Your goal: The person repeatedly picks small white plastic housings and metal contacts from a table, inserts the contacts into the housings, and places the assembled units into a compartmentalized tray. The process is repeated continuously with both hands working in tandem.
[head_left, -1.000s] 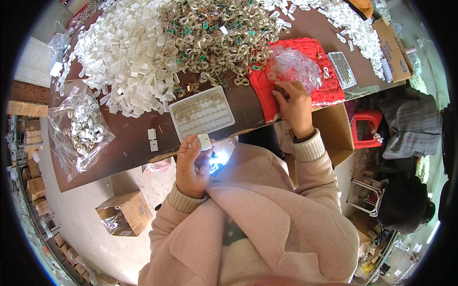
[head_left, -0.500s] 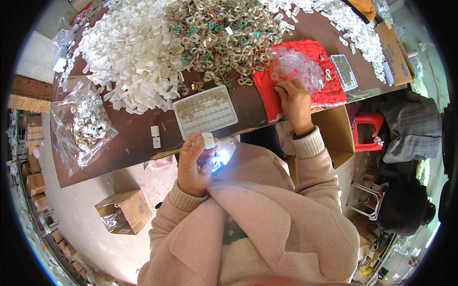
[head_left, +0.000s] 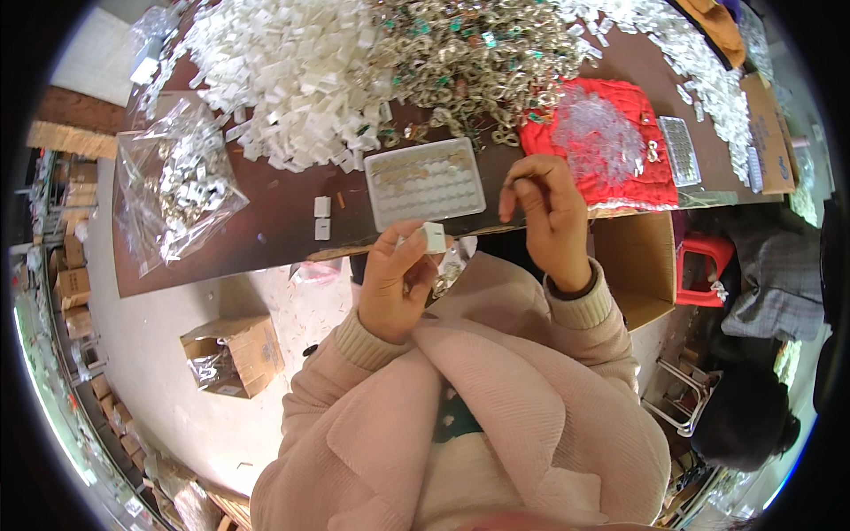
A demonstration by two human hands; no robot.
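Observation:
My left hand (head_left: 396, 281) is closed around a small white plastic case (head_left: 432, 237), held just off the table's front edge. A shiny, pale coil of thin wire (head_left: 450, 270) hangs beside its fingers, partly hidden by them. My right hand (head_left: 551, 212) is raised right of the tray, thumb and fingers pinched together; anything between the fingertips is too small to make out. A white tray (head_left: 425, 212) with rows of round cells lies beyond the hands, small round discs in its far rows. Clear plastic bits (head_left: 602, 142) are heaped on a red cloth (head_left: 651, 181) farther right.
A big pile of white plastic cases (head_left: 292, 80) and a heap of coiled wire strings (head_left: 469, 62) cover the back of the table. Two white cases (head_left: 322, 218) and a clear bag (head_left: 181, 190) lie left. A second tray (head_left: 680, 150) stands right, above an open carton (head_left: 633, 265).
My right hand has drawn back from the plastic bits on the red cloth toward my left hand. The bright light below my left hand no longer shows. The whole view has shifted.

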